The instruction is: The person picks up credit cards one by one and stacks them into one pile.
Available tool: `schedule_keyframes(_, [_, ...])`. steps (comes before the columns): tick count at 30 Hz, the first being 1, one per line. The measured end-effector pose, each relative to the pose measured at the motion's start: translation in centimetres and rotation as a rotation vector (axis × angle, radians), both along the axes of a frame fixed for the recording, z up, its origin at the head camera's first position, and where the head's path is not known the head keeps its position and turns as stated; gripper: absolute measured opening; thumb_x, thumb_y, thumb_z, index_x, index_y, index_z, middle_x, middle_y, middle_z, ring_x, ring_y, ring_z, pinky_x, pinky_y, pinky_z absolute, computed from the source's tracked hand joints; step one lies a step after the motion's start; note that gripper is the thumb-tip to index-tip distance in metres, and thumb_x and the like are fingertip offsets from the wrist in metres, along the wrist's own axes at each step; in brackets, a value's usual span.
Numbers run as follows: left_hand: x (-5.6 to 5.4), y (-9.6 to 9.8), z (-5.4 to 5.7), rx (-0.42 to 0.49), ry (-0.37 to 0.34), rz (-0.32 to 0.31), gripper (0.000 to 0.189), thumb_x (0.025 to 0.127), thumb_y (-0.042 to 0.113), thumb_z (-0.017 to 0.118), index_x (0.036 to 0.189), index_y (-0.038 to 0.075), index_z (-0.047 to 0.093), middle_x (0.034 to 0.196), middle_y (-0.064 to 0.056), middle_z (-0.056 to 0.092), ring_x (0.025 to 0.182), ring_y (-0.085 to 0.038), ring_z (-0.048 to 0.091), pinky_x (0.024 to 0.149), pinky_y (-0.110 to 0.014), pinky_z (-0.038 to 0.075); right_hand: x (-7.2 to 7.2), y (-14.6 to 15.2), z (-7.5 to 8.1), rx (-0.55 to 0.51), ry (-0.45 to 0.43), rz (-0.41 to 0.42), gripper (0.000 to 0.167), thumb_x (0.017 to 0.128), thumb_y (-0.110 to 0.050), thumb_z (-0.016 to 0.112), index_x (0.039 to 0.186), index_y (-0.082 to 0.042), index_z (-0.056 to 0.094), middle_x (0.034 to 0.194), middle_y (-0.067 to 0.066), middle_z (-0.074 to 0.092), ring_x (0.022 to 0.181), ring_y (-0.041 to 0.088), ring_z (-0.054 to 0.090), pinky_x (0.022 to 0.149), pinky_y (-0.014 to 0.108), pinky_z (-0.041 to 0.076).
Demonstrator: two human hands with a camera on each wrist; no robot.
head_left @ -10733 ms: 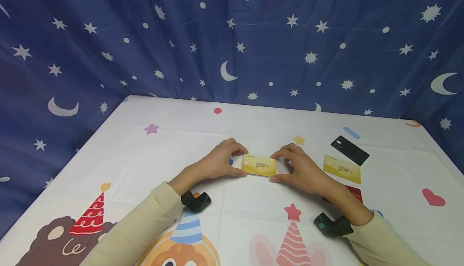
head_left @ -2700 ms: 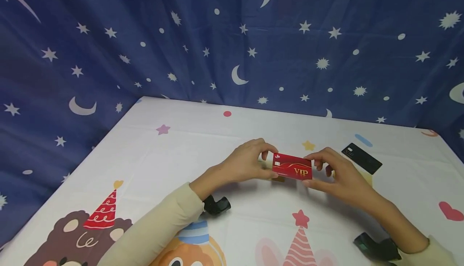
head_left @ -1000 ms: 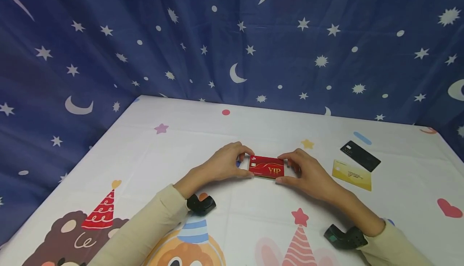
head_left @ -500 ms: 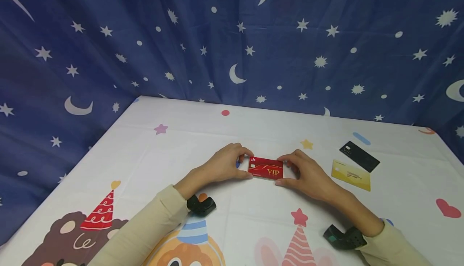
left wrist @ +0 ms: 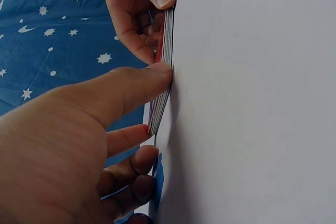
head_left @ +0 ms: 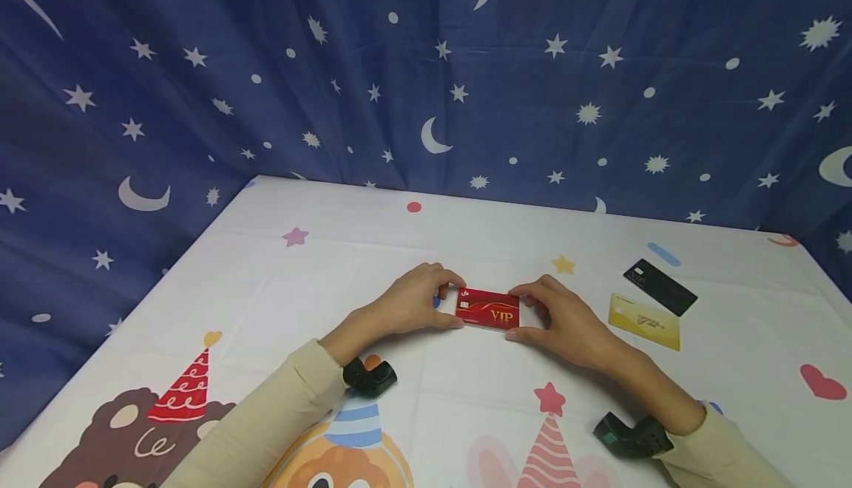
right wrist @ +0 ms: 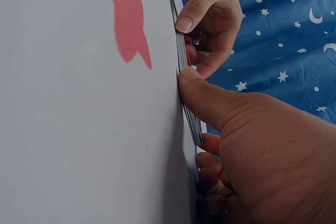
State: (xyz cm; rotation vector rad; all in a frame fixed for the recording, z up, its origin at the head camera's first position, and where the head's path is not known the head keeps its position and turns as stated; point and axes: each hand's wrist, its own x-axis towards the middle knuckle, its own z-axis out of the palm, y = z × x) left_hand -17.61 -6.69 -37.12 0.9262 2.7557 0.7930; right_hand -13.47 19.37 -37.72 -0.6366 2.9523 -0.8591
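A red VIP card [head_left: 489, 308] lies face up on top of a thin stack of cards in the middle of the table. My left hand [head_left: 414, 299] grips the stack's left end, with its thumb on the near edge and a finger on the far edge. At the right end my right hand [head_left: 564, 320] pinches it in the same way. The wrist views show the stack's layered edges [left wrist: 167, 40], several cards thick and lined up fairly evenly. It sits low, right at the tabletop.
To the right of my right hand lie a black VIP card [head_left: 660, 287] and a yellow card [head_left: 644, 322], close together. The white tablecloth [head_left: 346, 251] has printed shapes and cartoon animals. A blue star-patterned curtain [head_left: 373, 66] hangs behind the table.
Earlier a yellow card topped the stack and the red card lay at the right. Both hands then held the red card in the air; it now tops the stack. Almost no movement since one second ago.
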Motion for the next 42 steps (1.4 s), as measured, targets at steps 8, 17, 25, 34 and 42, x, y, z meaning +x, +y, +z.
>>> schedule_keyframes(8, [0.0,-0.1,0.0,-0.001,-0.003,-0.004,0.052,0.075,0.033,0.081,0.12,0.011,0.063,0.084,0.004,0.05,0.082,-0.011,0.045,0.069,-0.027,0.041,0.0,0.0,-0.1,0.001,-0.001,0.0,0.065,0.07,-0.044,0.083,0.123,-0.015,0.062,0.094,-0.003,0.05,0.079,0.013,0.045,0.06,0.025,0.043])
schedule_keyframes(17, [-0.1,-0.2,0.0,-0.002,-0.012,-0.007,0.054,0.075,0.033,0.081,0.12,0.01,0.062,0.084,0.004,0.05,0.082,-0.011,0.045,0.069,-0.027,0.04,-0.1,-0.1,0.0,-0.008,-0.007,0.012,0.065,0.07,-0.043,0.083,0.123,-0.013,0.062,0.093,-0.002,0.05,0.078,0.013,0.045,0.059,0.024,0.042])
schedule_keyframes(25, [-0.1,-0.3,0.1,0.009,-0.016,-0.012,0.054,0.075,0.032,0.081,0.12,0.01,0.062,0.084,0.005,0.05,0.082,-0.011,0.044,0.07,-0.028,0.039,-0.1,-0.2,0.0,-0.007,-0.01,0.017,0.066,0.07,-0.043,0.083,0.124,-0.012,0.061,0.093,-0.002,0.05,0.078,0.014,0.045,0.059,0.024,0.043])
schedule_keyframes(34, [0.0,-0.4,0.4,0.015,-0.028,-0.02,0.056,0.074,0.032,0.082,0.121,0.01,0.061,0.087,0.004,0.05,0.084,-0.012,0.045,0.072,-0.027,0.039,-0.1,-0.3,0.1,-0.001,-0.028,0.01,0.07,0.07,-0.045,0.083,0.126,-0.011,0.06,0.095,-0.002,0.05,0.08,0.014,0.045,0.06,0.024,0.044])
schedule_keyframes(42, [-0.1,-0.2,0.8,0.05,-0.045,-0.039,0.06,0.075,0.031,0.081,0.126,0.011,0.057,0.091,0.001,0.051,0.083,-0.012,0.047,0.071,-0.027,0.041,0.1,0.9,1.4,0.003,-0.079,-0.023,0.076,0.072,-0.048,0.08,0.135,-0.015,0.053,0.106,0.001,0.053,0.088,0.016,0.048,0.069,0.029,0.048])
